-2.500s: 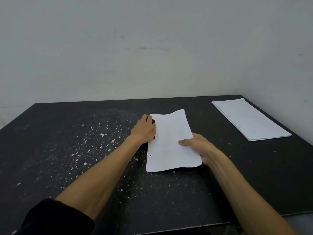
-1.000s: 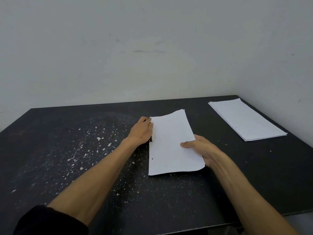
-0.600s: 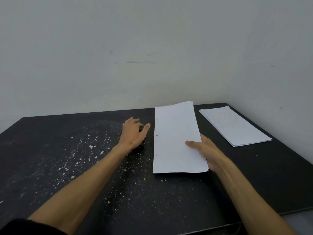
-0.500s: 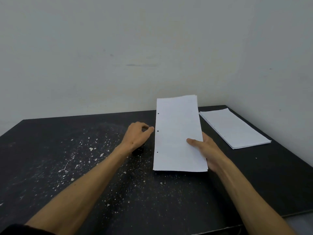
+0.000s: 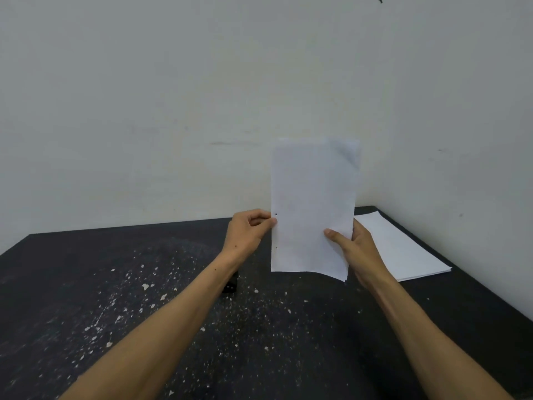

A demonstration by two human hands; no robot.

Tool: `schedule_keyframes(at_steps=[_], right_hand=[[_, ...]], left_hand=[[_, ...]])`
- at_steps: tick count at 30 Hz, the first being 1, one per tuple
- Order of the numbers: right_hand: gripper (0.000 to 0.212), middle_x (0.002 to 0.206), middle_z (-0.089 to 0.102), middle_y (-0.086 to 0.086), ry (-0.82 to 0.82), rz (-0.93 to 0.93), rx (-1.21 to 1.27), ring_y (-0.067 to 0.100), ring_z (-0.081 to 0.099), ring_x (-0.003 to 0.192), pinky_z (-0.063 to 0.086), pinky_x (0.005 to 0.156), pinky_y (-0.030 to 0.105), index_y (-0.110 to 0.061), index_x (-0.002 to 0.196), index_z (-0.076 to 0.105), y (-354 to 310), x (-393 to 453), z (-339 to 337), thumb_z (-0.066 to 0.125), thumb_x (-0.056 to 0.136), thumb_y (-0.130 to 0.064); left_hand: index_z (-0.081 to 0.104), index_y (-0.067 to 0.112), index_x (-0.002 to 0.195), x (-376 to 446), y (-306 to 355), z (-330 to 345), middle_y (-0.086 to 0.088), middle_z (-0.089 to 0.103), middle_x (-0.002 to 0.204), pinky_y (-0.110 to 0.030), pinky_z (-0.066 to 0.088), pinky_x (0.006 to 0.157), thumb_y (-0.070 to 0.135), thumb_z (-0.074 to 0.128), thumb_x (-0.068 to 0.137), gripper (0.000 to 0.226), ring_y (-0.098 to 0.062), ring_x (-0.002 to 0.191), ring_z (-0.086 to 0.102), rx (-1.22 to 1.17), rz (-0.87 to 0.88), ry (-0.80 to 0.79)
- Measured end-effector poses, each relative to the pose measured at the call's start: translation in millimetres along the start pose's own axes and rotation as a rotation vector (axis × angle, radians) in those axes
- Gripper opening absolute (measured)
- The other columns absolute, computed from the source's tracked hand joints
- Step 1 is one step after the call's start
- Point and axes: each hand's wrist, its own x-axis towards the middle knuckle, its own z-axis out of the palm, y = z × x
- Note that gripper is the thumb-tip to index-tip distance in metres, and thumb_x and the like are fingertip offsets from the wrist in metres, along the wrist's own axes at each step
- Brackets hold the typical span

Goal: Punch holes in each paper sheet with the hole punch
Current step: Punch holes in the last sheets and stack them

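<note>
So the sheet (image 5: 313, 209) is up off the bench (image 5: 288, 356) and held nearly upright, long axis running vertical, with at least a couple of holes visible along its left edge. The left hand (image 5: 248, 230) has a pinch grip on that left edge, right by the upper hole, and the right hand (image 5: 350, 249) holds the lower right side with the thumb across the front and the fingers hidden behind. Looks to me like this one is punched and due to go on the stack of sheets (image 5: 401, 249), which lies flat on the bench just to the right and a bit behind the right hand, so the right hand is clearly the nearer one to carry it over. The sheet would need tipping from upright to flat to match the stack. The hole punch (image 5: 230, 284) sits on the bench under the left forearm, mostly hidden, surrounded by white paper specks (image 5: 138, 307).
</note>
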Motion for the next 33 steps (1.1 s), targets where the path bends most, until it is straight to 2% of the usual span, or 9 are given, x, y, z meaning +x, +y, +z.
schedule_keyframes(at_steps=[5,8,10,14,16,18,20,27,33], right_hand=[[0.027,0.118,0.072,-0.006,0.019,0.044,-0.013,0.015,0.069,0.103,0.058,0.078,0.027,-0.026,0.125,0.063,21.7,1.0,-6.7,0.070,0.098,-0.024],[0.035,0.122,0.073,-0.007,0.014,0.058,-0.006,0.016,0.070,0.109,0.060,0.089,0.036,-0.024,0.131,0.065,37.5,-0.5,-9.0,0.072,0.097,-0.026],[0.035,0.121,0.074,-0.008,0.007,0.058,-0.002,0.016,0.071,0.110,0.060,0.090,0.036,-0.024,0.132,0.065,40.9,1.9,-11.2,0.072,0.097,-0.026],[0.022,0.112,0.074,-0.009,0.019,0.067,-0.026,0.015,0.072,0.100,0.059,0.078,0.028,-0.027,0.118,0.065,30.8,14.3,-22.5,0.072,0.097,-0.022],[0.019,0.109,0.076,-0.007,0.014,0.096,-0.040,0.016,0.074,0.097,0.060,0.079,0.030,-0.027,0.112,0.067,23.8,24.9,-34.8,0.073,0.096,-0.019],[0.020,0.109,0.079,-0.001,-0.001,0.155,-0.054,0.021,0.076,0.098,0.062,0.088,0.040,-0.022,0.113,0.071,18.6,37.5,-50.4,0.075,0.094,-0.017],[0.023,0.110,0.080,0.000,-0.012,0.217,-0.082,0.023,0.077,0.099,0.061,0.092,0.044,-0.018,0.115,0.072,13.9,50.5,-66.9,0.075,0.092,-0.015],[0.025,0.105,0.076,0.006,0.023,0.369,-0.246,0.026,0.073,0.092,0.055,0.071,0.034,-0.010,0.117,0.068,3.4,88.4,-122.7,0.067,0.093,-0.007],[0.021,0.105,0.073,0.013,0.153,0.432,-0.412,0.031,0.070,0.090,0.054,0.072,0.034,-0.006,0.107,0.068,19.2,115.4,-159.1,0.061,0.088,-0.005]], left_hand=[[0.080,0.021,0.099,-10.6,-21.9,26.7,0.012,0.078,0.095,-0.036,0.059,0.095,0.023,0.072,0.094,0.009,-0.003,0.093,0.073,0.033,-0.016,0.058],[0.078,0.022,0.100,-14.8,-33.7,38.5,0.012,0.078,0.095,-0.038,0.059,0.095,0.026,0.071,0.095,0.010,-0.004,0.094,0.072,0.023,-0.048,0.120],[0.078,0.022,0.101,-12.6,-34.2,43.3,0.012,0.078,0.094,-0.038,0.060,0.093,0.027,0.071,0.095,0.010,-0.005,0.093,0.072,0.028,-0.048,0.150],[0.079,0.018,0.100,0.9,-27.0,52.7,0.009,0.077,0.092,-0.035,0.061,0.090,0.026,0.072,0.094,0.012,-0.006,0.090,0.072,0.084,-0.043,0.149],[0.079,0.018,0.098,11.4,-21.9,60.9,0.008,0.077,0.090,-0.036,0.062,0.088,0.025,0.072,0.094,0.011,-0.008,0.087,0.073,0.095,-0.058,0.128],[0.079,0.018,0.093,22.5,-16.7,72.6,0.006,0.078,0.088,-0.037,0.063,0.084,0.021,0.072,0.093,0.007,-0.011,0.084,0.075,0.062,-0.116,0.101],[0.078,0.016,0.088,31.8,-10.1,87.4,0.002,0.079,0.089,-0.036,0.063,0.083,0.016,0.071,0.093,0.008,-0.015,0.085,0.076,0.002,-0.212,0.080],[0.074,0.007,0.090,59.8,-2.3,155.7,-0.010,0.077,0.102,-0.039,0.064,0.082,0.006,0.067,0.093,0.008,-0.023,0.087,0.077,-0.134,-0.433,-0.013],[0.069,0.001,0.091,74.2,-4.3,212.2,-0.013,0.076,0.097,-0.037,0.065,0.074,0.001,0.067,0.092,0.002,-0.024,0.082,0.076,-0.164,-0.591,-0.038]])
